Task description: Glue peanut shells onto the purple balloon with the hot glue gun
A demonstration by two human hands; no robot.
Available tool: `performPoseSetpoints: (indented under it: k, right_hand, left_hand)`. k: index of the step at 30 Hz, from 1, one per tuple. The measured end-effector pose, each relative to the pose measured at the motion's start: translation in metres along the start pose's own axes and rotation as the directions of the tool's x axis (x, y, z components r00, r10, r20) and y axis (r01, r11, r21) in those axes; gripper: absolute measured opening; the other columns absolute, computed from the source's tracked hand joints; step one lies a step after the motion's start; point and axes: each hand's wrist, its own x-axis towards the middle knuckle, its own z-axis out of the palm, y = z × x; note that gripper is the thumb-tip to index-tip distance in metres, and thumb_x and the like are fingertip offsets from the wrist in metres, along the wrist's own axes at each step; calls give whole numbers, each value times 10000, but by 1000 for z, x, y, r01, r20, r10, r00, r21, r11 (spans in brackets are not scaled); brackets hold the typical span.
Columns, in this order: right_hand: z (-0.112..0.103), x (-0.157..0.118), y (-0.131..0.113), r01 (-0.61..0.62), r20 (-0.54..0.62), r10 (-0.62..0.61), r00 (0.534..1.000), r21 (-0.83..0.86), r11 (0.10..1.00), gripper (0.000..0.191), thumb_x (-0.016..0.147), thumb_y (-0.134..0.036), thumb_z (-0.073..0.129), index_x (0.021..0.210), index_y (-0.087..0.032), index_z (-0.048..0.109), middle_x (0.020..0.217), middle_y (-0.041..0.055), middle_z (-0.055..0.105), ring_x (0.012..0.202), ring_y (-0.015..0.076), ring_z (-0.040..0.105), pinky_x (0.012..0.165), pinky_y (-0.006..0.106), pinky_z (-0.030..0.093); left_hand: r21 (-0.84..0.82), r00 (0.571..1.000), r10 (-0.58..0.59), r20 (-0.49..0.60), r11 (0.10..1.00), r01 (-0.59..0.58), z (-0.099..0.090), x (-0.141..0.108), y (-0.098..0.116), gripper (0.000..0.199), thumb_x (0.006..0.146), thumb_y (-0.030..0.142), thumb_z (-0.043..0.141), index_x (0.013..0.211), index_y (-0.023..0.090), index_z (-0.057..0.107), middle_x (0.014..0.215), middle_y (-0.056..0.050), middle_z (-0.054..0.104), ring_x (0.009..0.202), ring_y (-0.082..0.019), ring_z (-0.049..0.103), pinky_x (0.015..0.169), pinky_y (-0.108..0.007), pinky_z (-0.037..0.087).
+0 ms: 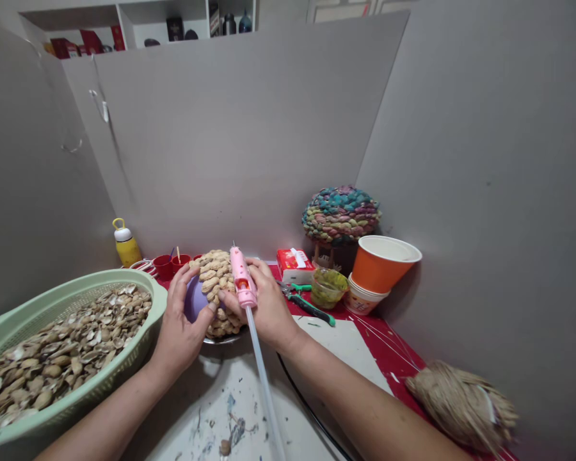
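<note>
A purple ball, partly covered with peanut shells, sits over a shiny metal rim. My left hand is curved round its left side, with the thumb on the near face and the fingers behind. In my right hand is a pink glue gun, nozzle pointing up and away, and a long translucent glue stick comes out of its back end. The right thumb and fingertips also touch the peanut shells. Part of the ball is hidden by the glue gun and both hands.
On the left stands a green basket of peanut shells. Pliers, a bowl of green stuff, orange paper cups and a raffia bundle lie right. Behind are a colourful woven dome and yellow bottle.
</note>
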Motion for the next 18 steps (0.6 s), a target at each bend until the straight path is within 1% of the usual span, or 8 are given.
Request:
performPoseSetpoints:
  k: [5, 8, 11, 15, 18]
  right_hand:
    - [-1, 1, 1, -13, -15, 13, 1000, 13, 1000, 306, 791, -421, 682, 950, -179, 583, 1181, 143, 539, 1122, 278, 546, 1021, 408, 431]
    - [-1, 0, 1, -16, -18, 16, 1000, 14, 1000, 329, 789, -437, 680, 965, -177, 582, 1181, 146, 539, 1110, 281, 554, 1017, 412, 431]
    - [0, 0, 1, -17, -20, 18, 1000, 20, 1000, 364, 783, -443, 683, 998, -167, 582, 1175, 154, 540, 1102, 284, 558, 1009, 412, 435]
    - [0, 0, 1, -6, -23, 7, 1000, 39, 999, 352, 783, -445, 676, 984, -172, 580, 1167, 148, 545, 1113, 282, 547, 1014, 402, 422]
    - [-4, 3, -1, -11, -35, 13, 999, 61, 998, 340, 786, -457, 659, 957, -176, 570, 1095, 133, 568, 1055, 279, 555, 970, 407, 435]
  left_hand:
    - [-19, 1000, -13, 2, 1000, 13, 1, 0, -1, 496, 849, 255, 602, 1327, 254, 469, 1469, -93, 447, 1393, -261, 367, 1185, -502, 242]
    - [-34, 1000, -15, 6, 999, 16, 0, 0, -2, 499, 855, 267, 596, 1336, 260, 464, 1489, -90, 427, 1401, -269, 355, 1185, -510, 237]
    - [-51, 1000, -10, 21, 999, 11, -1, 0, -5, 477, 889, 294, 553, 1355, 262, 456, 1500, -90, 416, 1418, -267, 329, 1189, -512, 219]
    - [-91, 1000, -15, 21, 996, 17, -2, -1, -4, 420, 942, 338, 480, 1355, 262, 474, 1502, -79, 427, 1422, -246, 322, 1198, -476, 206]
    - [-122, 999, -35, -1, 992, 35, -4, -2, 1, 398, 965, 376, 443, 1344, 267, 494, 1483, -68, 452, 1413, -237, 333, 1199, -456, 202]
